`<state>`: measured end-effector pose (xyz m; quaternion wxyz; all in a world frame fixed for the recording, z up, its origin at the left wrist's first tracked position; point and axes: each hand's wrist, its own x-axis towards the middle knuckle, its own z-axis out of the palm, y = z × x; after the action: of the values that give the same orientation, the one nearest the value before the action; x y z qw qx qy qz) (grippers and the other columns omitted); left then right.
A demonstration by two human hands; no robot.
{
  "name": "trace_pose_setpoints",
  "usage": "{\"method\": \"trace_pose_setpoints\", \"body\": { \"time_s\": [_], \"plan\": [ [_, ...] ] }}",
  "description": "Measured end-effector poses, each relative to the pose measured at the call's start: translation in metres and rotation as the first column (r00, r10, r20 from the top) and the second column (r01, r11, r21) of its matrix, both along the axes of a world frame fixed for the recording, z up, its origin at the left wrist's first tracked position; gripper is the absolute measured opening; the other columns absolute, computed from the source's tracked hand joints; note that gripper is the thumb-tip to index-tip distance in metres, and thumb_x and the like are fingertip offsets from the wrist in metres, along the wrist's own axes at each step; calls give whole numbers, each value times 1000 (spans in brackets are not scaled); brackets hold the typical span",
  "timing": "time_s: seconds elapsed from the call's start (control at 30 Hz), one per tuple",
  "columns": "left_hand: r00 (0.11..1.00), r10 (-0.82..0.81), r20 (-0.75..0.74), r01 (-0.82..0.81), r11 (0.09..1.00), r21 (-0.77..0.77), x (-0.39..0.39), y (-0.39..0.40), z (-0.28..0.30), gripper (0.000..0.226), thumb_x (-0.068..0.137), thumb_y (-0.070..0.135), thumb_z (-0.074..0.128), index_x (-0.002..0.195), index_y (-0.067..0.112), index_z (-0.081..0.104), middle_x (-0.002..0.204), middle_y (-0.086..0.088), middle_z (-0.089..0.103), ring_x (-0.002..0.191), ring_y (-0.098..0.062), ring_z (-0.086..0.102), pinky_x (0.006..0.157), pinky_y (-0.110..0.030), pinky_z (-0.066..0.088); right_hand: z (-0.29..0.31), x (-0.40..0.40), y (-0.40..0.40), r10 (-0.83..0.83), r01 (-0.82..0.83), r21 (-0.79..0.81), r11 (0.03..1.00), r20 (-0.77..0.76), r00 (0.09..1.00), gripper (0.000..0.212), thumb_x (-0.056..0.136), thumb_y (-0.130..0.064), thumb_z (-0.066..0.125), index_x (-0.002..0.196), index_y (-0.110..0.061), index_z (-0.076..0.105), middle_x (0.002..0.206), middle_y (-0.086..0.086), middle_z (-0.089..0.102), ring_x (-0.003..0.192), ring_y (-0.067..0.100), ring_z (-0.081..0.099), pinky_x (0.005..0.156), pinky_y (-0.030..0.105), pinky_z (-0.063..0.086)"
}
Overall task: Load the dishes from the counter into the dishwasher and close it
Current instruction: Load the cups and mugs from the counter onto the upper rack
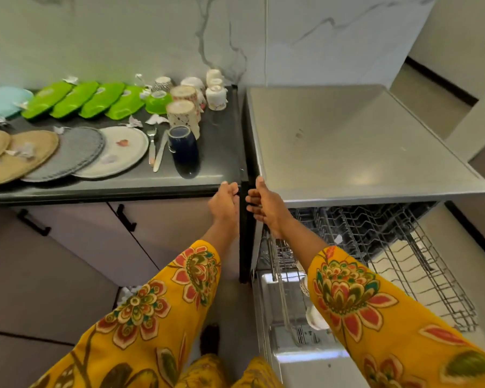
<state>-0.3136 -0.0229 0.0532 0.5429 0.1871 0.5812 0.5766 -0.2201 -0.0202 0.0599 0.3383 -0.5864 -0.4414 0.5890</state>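
Dishes cover the black counter: green trays, a green bowl, upturned patterned cups, a dark blue cup, a white plate, a grey plate, tan plates, a fork and a knife. The dishwasher stands to the right, door down, its wire rack pulled out. My left hand and my right hand hover empty, fingers loosely curled, at the counter's front right corner.
A light blue plate lies at the counter's far left. Crumpled paper bits are scattered among the dishes. Cabinet doors with black handles sit under the counter. A white dish shows in the lower rack.
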Motion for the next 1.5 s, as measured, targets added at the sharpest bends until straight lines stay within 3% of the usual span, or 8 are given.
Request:
{"method": "trace_pose_setpoints", "body": {
  "time_s": [0.1,0.27,0.33,0.5,0.63,1.03,1.27,1.5],
  "plan": [
    [999,21,26,-21,1000,10,-14,13,9,35,98,28,40,116,7,62,112,-4,64,106,-16,56,95,-30,42,12,-16,13,1,0,45,999,-12,1000,64,98,-53,30,121,1,56,127,24,56,123,42,48,106,49,37],
    [998,30,51,-31,999,8,-39,49,16,23,97,32,44,90,20,62,95,3,63,98,-14,55,84,-28,42,17,-44,47,-7,6,60,998,12,1000,69,98,-54,29,124,5,52,130,28,50,115,43,51,107,51,36],
    [999,2,48,-2,1000,5,-46,63,14,26,97,35,44,101,17,63,106,0,64,103,-15,56,91,-30,43,16,-53,62,-17,15,60,998,25,1000,65,97,-55,29,124,-1,54,131,24,52,124,41,46,108,50,37],
    [994,-104,26,104,995,-3,-70,113,11,43,97,38,41,130,14,53,133,-2,54,122,-17,49,107,-34,36,18,-83,110,-53,51,51,997,44,998,68,99,-52,28,132,5,45,139,27,43,130,43,38,111,51,31],
    [976,-209,57,210,978,-13,-80,146,11,43,98,36,38,136,16,49,145,-3,43,135,-18,35,112,-33,25,15,-99,142,-73,71,44,997,59,996,63,97,-56,27,143,-14,38,150,8,37,139,25,32,113,39,25],
    [949,-263,172,268,963,-11,-86,202,20,55,101,47,25,149,21,23,156,-3,23,143,-19,21,115,-36,17,13,-119,195,-140,140,2,990,68,988,68,96,-61,22,148,-18,30,156,6,25,144,23,22,115,40,18],
    [953,-261,153,265,964,-3,-82,247,15,57,99,52,26,146,22,30,153,-5,30,139,-21,30,115,-40,25,12,-116,243,-112,112,-8,994,60,992,71,94,-64,18,149,-20,27,157,4,23,144,23,20,115,39,18],
    [978,-162,128,162,987,6,-75,315,11,63,95,60,24,147,24,30,153,-5,29,140,-22,28,116,-41,22,10,-112,311,-81,80,24,997,22,996,68,96,-59,19,148,-17,28,155,6,27,143,23,25,113,36,22]
  ]
}}
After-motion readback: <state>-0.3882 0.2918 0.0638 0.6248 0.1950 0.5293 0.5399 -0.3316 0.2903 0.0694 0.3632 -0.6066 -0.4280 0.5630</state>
